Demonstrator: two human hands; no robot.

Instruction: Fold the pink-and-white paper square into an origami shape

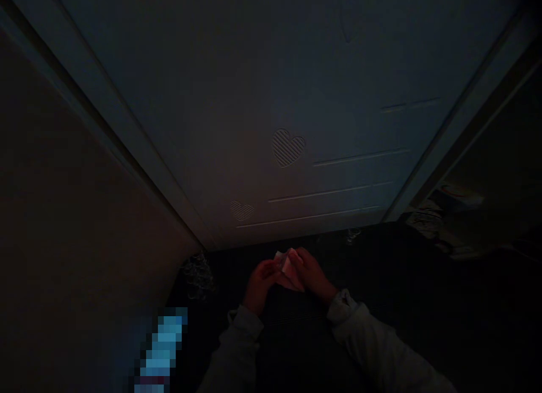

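In dim, reddish light, a pale folded piece of paper is held up between my two hands. It has pointed corners and creased faces. My left hand grips its left side with bent fingers. At the right side, my right hand pinches it, the fingers lying along the upper edge. Both hands touch the paper at the same time. Long light-coloured sleeves cover the forearms. Darkness hides the fine folds and some of the fingertips.
Ahead is a pale panel like a door, with embossed hearts and lines. A wall rises at left. A bright pixelated strip is low left. Curled, shiny things lie by the panel's left corner. Unclear items sit at right.
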